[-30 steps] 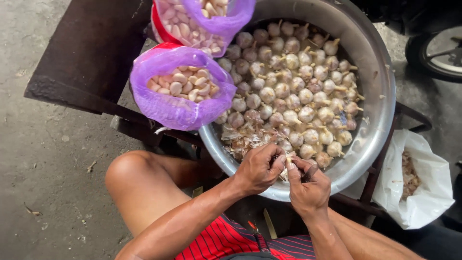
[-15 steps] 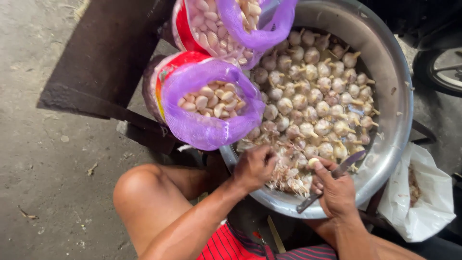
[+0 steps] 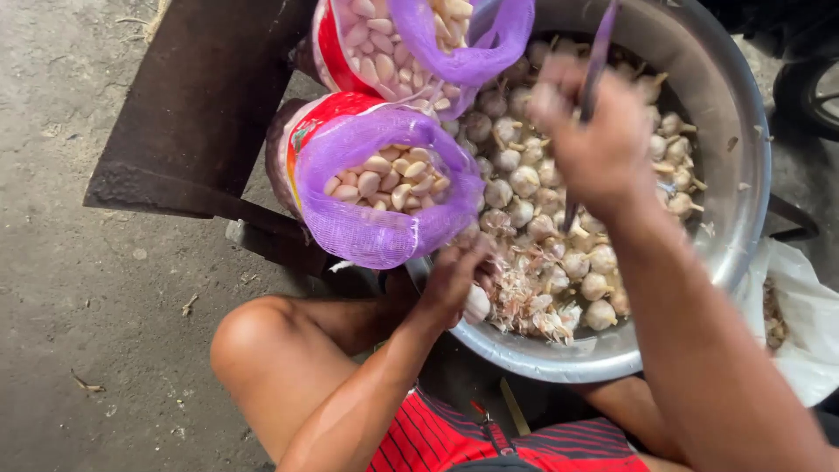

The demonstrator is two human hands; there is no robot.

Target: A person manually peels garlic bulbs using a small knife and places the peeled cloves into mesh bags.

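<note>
A wide metal basin (image 3: pixel 743 131) fills the upper right of the head view, heaped with whole garlic bulbs (image 3: pixel 524 182) and a drift of papery skins (image 3: pixel 524 297) at its near rim. Left of it stands a dark metal bench (image 3: pixel 201 105) on bare concrete floor (image 3: pixel 79 288). Against the basin's left edge sit two purple mesh bags: the nearer bag (image 3: pixel 376 218) lies open and full of peeled cloves (image 3: pixel 384 175), the farther bag (image 3: pixel 463 44) sits above it, also full. A white plastic bag (image 3: pixel 804 323) of scraps lies at the right, beside the basin. The seated person's bare knee (image 3: pixel 253 336) and red striped shorts (image 3: pixel 463 437) show below. The right hand (image 3: pixel 594 140) is raised over the bulbs, its grip closed round a thin knife (image 3: pixel 599 52) that points upward. The left hand (image 3: pixel 454 280) rests at the basin's near rim, fingers curled round a single pale garlic bulb (image 3: pixel 477 304), just below the nearer bag.
</note>
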